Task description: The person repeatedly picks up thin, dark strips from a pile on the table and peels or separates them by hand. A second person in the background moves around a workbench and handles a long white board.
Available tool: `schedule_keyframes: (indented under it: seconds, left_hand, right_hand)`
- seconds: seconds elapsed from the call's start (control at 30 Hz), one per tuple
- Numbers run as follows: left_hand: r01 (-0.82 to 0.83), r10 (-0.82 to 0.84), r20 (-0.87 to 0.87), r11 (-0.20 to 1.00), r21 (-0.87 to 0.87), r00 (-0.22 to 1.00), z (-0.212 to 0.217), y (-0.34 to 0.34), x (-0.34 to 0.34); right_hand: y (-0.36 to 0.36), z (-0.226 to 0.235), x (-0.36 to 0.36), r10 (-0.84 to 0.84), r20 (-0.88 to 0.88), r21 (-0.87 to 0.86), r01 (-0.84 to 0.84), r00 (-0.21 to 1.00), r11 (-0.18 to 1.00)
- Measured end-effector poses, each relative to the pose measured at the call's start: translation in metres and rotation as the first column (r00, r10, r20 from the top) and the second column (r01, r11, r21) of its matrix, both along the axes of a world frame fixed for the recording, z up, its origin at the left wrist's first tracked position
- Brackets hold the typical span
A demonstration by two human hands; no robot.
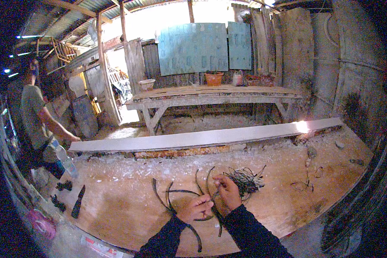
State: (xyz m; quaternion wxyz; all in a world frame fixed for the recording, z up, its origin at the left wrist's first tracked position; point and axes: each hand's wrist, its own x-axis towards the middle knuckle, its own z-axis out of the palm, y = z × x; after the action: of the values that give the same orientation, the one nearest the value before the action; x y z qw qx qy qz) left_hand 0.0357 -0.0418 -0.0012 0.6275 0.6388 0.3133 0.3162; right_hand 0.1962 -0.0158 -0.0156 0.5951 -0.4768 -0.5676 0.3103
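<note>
Over the middle of the wooden table, my left hand is closed in a pinch. Just right of it and slightly farther away, my right hand is also pinched closed. A thin dark strand seems to run between the fingertips; its ends are hidden. Several curved black strips lie around and beneath my hands, some crossing each other. Right beside my right hand sits a tangled pile of thin dark and pale strands.
A knife and small black clumps lie at the left. A long pale board spans the table's far side. A plastic bottle is near a standing person. Loose wire lies right; a bench stands behind.
</note>
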Motion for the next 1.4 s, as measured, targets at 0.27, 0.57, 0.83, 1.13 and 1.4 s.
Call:
schedule_keyframes:
  seconds: [0.27,0.57,0.83,1.13,1.4]
  left_hand:
    - [-0.583,0.692,0.026,0.587,0.562,0.722,-0.01,0.025,-0.008]
    - [-0.835,0.84,0.116,0.495,0.24,0.53,-0.04,0.056,-0.041]
    - [-0.814,0.785,0.225,0.576,0.08,0.577,-0.051,0.061,-0.032]
    - [-0.793,0.767,0.216,0.553,0.255,0.604,-0.044,0.053,-0.025]
    - [-0.749,0.769,0.088,0.581,0.319,0.633,-0.04,0.045,-0.019]
  right_hand:
    - [0.0,-0.002,0.003,0.083,-0.087,-0.196,-0.099,0.993,0.976]
    - [-0.027,0.012,-0.018,0.742,-0.086,-0.153,-0.745,0.665,0.649]
    - [-0.027,0.013,-0.017,0.78,-0.04,-0.114,-0.778,0.625,0.617]
    - [-0.034,0.024,-0.017,0.745,0.001,-0.133,-0.738,0.667,0.661]
    - [-0.034,0.022,-0.018,0.704,0.166,-0.108,-0.697,0.69,0.709]
